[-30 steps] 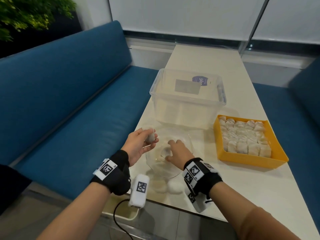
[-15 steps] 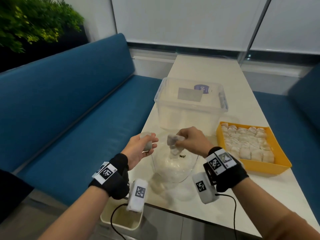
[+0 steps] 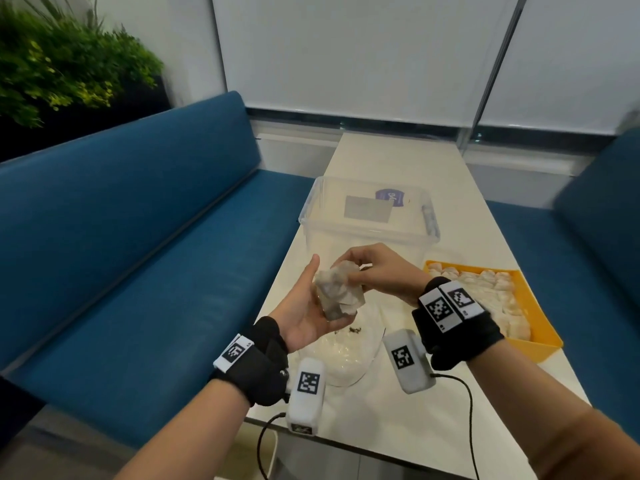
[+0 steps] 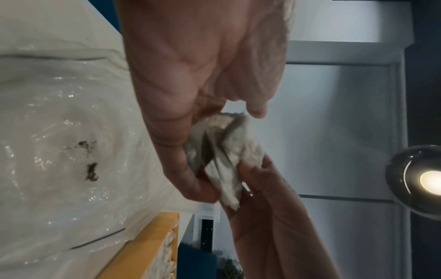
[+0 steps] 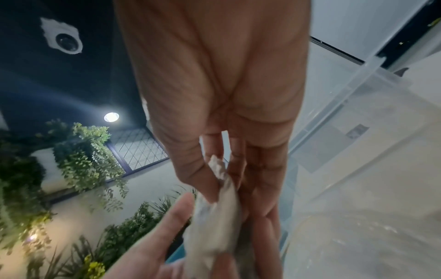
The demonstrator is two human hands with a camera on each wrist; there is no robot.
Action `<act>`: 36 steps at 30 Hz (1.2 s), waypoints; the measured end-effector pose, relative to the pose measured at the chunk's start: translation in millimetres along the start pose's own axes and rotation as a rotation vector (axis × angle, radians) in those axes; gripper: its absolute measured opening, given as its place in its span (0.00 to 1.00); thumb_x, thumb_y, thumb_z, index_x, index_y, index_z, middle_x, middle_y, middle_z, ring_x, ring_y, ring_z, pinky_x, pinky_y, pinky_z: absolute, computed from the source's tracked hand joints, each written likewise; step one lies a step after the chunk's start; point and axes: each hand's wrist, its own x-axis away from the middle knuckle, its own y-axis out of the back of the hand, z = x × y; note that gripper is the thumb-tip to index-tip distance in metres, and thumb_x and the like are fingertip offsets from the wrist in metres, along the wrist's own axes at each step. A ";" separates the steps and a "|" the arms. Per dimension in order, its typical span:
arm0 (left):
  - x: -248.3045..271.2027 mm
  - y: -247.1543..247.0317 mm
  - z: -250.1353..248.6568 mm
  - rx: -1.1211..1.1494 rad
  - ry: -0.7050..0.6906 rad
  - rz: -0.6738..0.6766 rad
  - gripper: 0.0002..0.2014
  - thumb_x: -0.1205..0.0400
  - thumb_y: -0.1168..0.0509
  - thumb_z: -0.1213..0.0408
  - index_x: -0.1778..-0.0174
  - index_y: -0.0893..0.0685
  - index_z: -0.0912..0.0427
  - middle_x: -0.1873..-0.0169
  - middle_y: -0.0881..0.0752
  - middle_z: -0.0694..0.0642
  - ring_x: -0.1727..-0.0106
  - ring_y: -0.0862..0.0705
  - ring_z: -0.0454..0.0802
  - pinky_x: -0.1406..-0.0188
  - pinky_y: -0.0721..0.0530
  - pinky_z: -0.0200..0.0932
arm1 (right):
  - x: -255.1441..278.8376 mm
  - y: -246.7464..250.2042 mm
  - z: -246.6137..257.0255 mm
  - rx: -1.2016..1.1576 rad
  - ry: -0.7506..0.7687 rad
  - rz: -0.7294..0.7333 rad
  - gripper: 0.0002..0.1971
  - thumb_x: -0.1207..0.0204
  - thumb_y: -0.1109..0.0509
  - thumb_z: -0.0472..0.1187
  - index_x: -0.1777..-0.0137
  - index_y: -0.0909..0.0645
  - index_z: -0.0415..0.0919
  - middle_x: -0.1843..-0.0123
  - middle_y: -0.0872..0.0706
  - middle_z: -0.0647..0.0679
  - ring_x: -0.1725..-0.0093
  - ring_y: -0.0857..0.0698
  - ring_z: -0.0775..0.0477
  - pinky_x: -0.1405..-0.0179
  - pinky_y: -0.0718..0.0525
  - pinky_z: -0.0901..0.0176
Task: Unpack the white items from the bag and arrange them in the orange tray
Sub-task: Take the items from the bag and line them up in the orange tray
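Observation:
A small bunch of crumpled white items sits between my two hands above the table's near edge. My left hand is turned palm up, thumb raised, and grips the bunch from below. From the right, my right hand pinches the top white item between thumb and fingers. Under the hands the clear plastic bag lies flat, with dark crumbs on it. On the right, the orange tray holds rows of white items.
A clear plastic storage box stands just beyond the hands, with the tray to its right. The white table runs away toward the window. Blue benches flank it, and plants fill the far left corner.
My right hand came up out of the bag with a white item and brought it to the left hand. The left hand rose and turned palm up. The view tilted upward.

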 end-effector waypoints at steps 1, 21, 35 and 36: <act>1.0 -0.5 -0.1 0.019 -0.004 0.022 0.32 0.19 0.45 0.34 0.34 0.16 0.57 0.47 0.11 0.60 0.55 0.13 0.52 0.51 0.12 0.47 | -0.4 0.9 -0.7 0.026 0.004 -0.015 0.08 0.27 0.31 0.31 0.49 0.14 0.35 0.52 0.12 0.35 0.58 0.15 0.48 0.62 0.13 0.59; 0.1 -23.7 -3.4 -0.001 -0.102 0.054 0.26 0.27 0.30 0.46 0.38 0.17 0.60 0.53 0.16 0.61 0.63 0.18 0.50 0.60 0.11 0.43 | 17.5 54.1 22.8 -0.039 0.117 -0.054 0.12 0.30 0.35 0.22 0.66 0.15 0.38 0.53 0.11 0.34 0.59 0.14 0.51 0.53 0.14 0.63; -18.3 -64.4 0.0 -0.435 -0.340 0.015 0.07 0.23 0.28 0.68 0.51 0.17 0.57 0.57 0.15 0.56 0.60 0.14 0.45 0.65 0.16 0.38 | 40.8 105.3 0.0 -0.008 0.084 -0.147 0.09 0.21 0.33 0.36 0.44 0.14 0.39 0.52 0.10 0.43 0.57 0.13 0.55 0.54 0.14 0.62; -20.3 -68.2 1.2 -0.458 -0.361 0.000 0.07 0.23 0.27 0.67 0.52 0.17 0.56 0.57 0.15 0.56 0.59 0.13 0.46 0.65 0.16 0.38 | 43.5 108.8 -3.0 0.052 0.086 -0.141 0.09 0.22 0.30 0.39 0.44 0.14 0.40 0.53 0.09 0.44 0.59 0.13 0.55 0.56 0.15 0.64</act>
